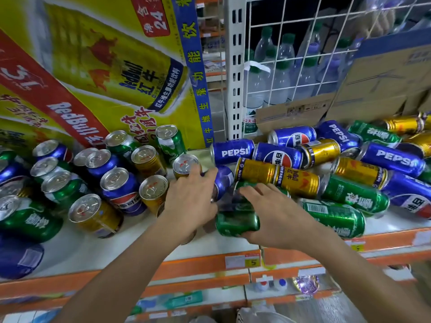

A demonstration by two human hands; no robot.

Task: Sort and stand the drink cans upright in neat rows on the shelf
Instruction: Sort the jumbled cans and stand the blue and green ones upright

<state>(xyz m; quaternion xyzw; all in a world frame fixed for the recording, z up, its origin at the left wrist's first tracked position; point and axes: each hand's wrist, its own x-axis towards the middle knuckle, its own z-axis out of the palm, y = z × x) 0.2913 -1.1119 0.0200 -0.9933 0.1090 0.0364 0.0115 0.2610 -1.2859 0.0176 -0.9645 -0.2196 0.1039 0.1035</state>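
Note:
Upright cans, blue Pepsi (121, 190), green (63, 187) and gold (149, 162), stand in loose rows on the left of the white shelf (140, 243). On the right, several cans lie jumbled on their sides, among them a gold can (277, 177) and a green can (354, 194). My left hand (191, 201) wraps round an upright gold can (185, 165) at the edge of the standing group. My right hand (270, 217) grips a green can (235, 223) lying on its side at the front of the pile. A blue can (225, 181) lies just behind both hands.
A big yellow Red Bull carton (98, 66) leans behind the standing cans. A white wire grid (291, 26) with water bottles (279, 75) behind it and a cardboard box (373, 89) back the pile. The shelf's orange front edge (198, 266) carries a price tag (242, 261).

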